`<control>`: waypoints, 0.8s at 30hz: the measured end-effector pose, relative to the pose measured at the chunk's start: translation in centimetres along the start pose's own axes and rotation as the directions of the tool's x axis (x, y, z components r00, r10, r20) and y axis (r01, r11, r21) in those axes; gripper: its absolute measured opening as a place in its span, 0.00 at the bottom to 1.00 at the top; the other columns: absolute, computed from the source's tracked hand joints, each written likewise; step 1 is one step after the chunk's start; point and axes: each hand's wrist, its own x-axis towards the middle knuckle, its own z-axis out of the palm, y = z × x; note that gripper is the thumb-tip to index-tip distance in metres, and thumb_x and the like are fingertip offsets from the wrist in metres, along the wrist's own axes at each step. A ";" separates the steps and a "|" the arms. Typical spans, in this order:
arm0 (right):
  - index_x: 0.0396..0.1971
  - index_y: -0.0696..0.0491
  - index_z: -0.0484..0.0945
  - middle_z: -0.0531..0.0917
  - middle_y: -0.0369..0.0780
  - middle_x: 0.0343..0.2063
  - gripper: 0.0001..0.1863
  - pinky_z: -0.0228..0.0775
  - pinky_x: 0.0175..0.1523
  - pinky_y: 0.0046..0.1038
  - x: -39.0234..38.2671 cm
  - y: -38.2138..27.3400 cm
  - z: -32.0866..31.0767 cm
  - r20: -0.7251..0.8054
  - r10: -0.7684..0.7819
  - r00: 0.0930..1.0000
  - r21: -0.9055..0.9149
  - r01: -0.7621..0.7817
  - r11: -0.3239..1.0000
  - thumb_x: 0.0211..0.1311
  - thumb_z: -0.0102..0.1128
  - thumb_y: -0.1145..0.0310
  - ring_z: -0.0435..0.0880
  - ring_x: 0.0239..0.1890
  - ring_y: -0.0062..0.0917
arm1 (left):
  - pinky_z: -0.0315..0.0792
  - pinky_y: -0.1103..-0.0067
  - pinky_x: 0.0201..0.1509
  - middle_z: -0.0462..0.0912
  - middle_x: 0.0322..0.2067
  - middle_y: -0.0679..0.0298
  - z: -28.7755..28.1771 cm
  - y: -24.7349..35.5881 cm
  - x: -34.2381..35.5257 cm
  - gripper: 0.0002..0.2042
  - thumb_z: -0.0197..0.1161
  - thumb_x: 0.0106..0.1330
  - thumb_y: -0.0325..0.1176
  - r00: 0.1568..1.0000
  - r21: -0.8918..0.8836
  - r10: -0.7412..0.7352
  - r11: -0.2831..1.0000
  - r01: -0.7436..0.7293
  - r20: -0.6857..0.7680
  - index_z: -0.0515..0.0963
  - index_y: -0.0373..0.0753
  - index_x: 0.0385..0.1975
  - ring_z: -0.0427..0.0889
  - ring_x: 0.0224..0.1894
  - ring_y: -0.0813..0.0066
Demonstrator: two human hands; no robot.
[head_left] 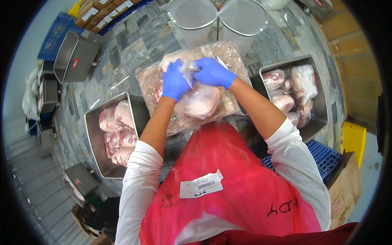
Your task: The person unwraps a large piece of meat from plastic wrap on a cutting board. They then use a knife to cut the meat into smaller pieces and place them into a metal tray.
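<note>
Large pale-pink cuts of meat in clear plastic lie in front of me on a work surface covered with clear film. My left hand, in a blue glove, is closed on bunched clear plastic wrap over the meat. From the right, my right hand, also blue-gloved, has its fingers curled in on the same wrap; its fingertips are partly hidden. A thin white strip lies just beyond my right hand; its kind is unclear.
Metal tubs with meat cuts stand at left and right. Two bag-lined metal hoops stand beyond the work surface. More metal tubs and cardboard boxes are far left. A blue plastic pallet lies at right.
</note>
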 end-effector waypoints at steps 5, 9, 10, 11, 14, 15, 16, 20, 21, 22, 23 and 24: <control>0.50 0.57 0.82 0.84 0.48 0.45 0.24 0.77 0.54 0.37 -2.0 2.8 -1.7 -0.167 0.004 0.986 0.018 -0.001 1.000 0.57 0.72 0.58 0.85 0.47 0.38 | 0.77 0.64 0.57 0.86 0.48 0.50 3.6 -3.5 0.2 0.19 0.68 0.62 0.37 0.985 -0.446 -0.157 0.888 0.113 -0.064 0.83 0.37 0.52 0.84 0.50 0.50; 0.48 0.57 0.83 0.85 0.45 0.42 0.23 0.76 0.52 0.32 -5.3 9.4 0.3 -0.283 -0.297 0.912 -0.441 0.151 0.885 0.61 0.70 0.55 0.84 0.45 0.33 | 0.77 0.64 0.57 0.86 0.48 0.49 3.7 -3.4 0.4 0.18 0.67 0.62 0.34 0.984 -0.486 -0.163 0.867 0.108 -0.073 0.83 0.36 0.51 0.84 0.51 0.49; 0.47 0.57 0.84 0.85 0.44 0.39 0.21 0.76 0.52 0.32 -5.0 9.2 0.3 -0.274 -0.054 0.960 -0.172 0.006 0.985 0.63 0.68 0.56 0.85 0.44 0.32 | 0.77 0.64 0.56 0.86 0.47 0.49 3.7 -3.5 0.2 0.17 0.66 0.62 0.33 0.979 -0.522 -0.198 0.841 0.139 -0.057 0.83 0.36 0.51 0.84 0.51 0.49; 0.47 0.56 0.84 0.85 0.44 0.36 0.20 0.76 0.52 0.31 -4.7 8.9 0.3 -0.195 0.181 0.964 0.100 -0.164 0.981 0.65 0.66 0.56 0.85 0.42 0.31 | 0.77 0.64 0.56 0.86 0.47 0.49 3.8 -3.7 0.0 0.17 0.66 0.62 0.32 0.979 -0.481 -0.194 0.865 0.142 -0.060 0.83 0.36 0.51 0.84 0.50 0.49; 0.41 0.58 0.85 0.83 0.40 0.29 0.17 0.75 0.49 0.29 -3.6 8.6 1.3 -0.103 0.462 0.881 0.511 -0.352 0.784 0.69 0.62 0.57 0.83 0.38 0.27 | 0.78 0.65 0.55 0.86 0.47 0.50 3.1 -3.1 -0.1 0.15 0.63 0.63 0.30 0.972 -0.421 -0.234 0.885 0.201 -0.029 0.83 0.37 0.50 0.84 0.51 0.49; 0.39 0.58 0.85 0.82 0.39 0.27 0.18 0.75 0.47 0.28 -3.2 8.7 1.7 -0.122 0.502 0.856 0.589 -0.345 0.731 0.70 0.62 0.57 0.82 0.36 0.25 | 0.78 0.66 0.55 0.86 0.47 0.50 2.4 -2.2 -0.1 0.15 0.62 0.63 0.29 0.958 -0.443 -0.287 0.858 0.260 0.006 0.84 0.37 0.49 0.83 0.51 0.49; 0.38 0.58 0.84 0.82 0.38 0.28 0.17 0.74 0.46 0.29 -2.7 8.8 2.0 -0.100 0.556 0.825 0.649 -0.370 0.665 0.70 0.61 0.56 0.81 0.35 0.25 | 0.78 0.66 0.56 0.86 0.47 0.50 1.8 -1.7 -0.1 0.15 0.61 0.63 0.28 0.938 -0.461 -0.344 0.826 0.323 0.040 0.84 0.37 0.49 0.83 0.51 0.50; 0.38 0.55 0.82 0.81 0.37 0.30 0.15 0.74 0.43 0.30 -1.1 8.2 2.4 0.009 0.712 0.702 0.840 -0.391 0.376 0.72 0.60 0.57 0.78 0.32 0.25 | 0.79 0.66 0.55 0.86 0.47 0.50 3.6 -3.2 -1.1 0.15 0.60 0.64 0.29 0.980 -0.267 -0.155 0.957 0.117 -0.124 0.83 0.37 0.50 0.83 0.52 0.49; 0.39 0.55 0.82 0.81 0.37 0.31 0.15 0.74 0.42 0.31 -0.9 7.7 2.3 0.039 0.737 0.675 0.874 -0.380 0.303 0.72 0.60 0.57 0.78 0.31 0.25 | 0.79 0.65 0.55 0.86 0.47 0.50 4.5 -3.9 -1.5 0.15 0.60 0.64 0.29 0.980 -0.213 -0.156 0.969 0.128 -0.122 0.82 0.38 0.50 0.83 0.52 0.49; 0.40 0.54 0.81 0.81 0.37 0.32 0.14 0.74 0.41 0.32 -0.8 6.9 1.9 0.078 0.739 0.669 0.887 -0.384 0.255 0.72 0.61 0.57 0.78 0.31 0.25 | 0.78 0.65 0.55 0.85 0.47 0.50 5.2 -4.4 -1.7 0.16 0.60 0.64 0.29 0.981 -0.158 -0.154 0.978 0.135 -0.119 0.82 0.38 0.50 0.83 0.52 0.49; 0.41 0.54 0.81 0.81 0.37 0.32 0.14 0.74 0.40 0.33 -0.8 5.9 1.5 0.118 0.740 0.662 0.899 -0.387 0.204 0.72 0.61 0.57 0.78 0.31 0.25 | 0.79 0.65 0.55 0.85 0.48 0.50 5.3 -4.7 -1.8 0.16 0.60 0.64 0.29 0.978 -0.188 -0.179 0.969 0.157 -0.104 0.81 0.38 0.52 0.83 0.52 0.49; 0.43 0.54 0.81 0.80 0.37 0.32 0.14 0.74 0.40 0.34 -0.7 5.2 1.2 0.158 0.738 0.656 0.908 -0.390 0.152 0.72 0.61 0.57 0.78 0.32 0.25 | 0.79 0.64 0.54 0.85 0.49 0.50 5.5 -4.9 -2.1 0.17 0.60 0.64 0.30 0.975 -0.218 -0.204 0.959 0.181 -0.088 0.81 0.38 0.53 0.83 0.52 0.49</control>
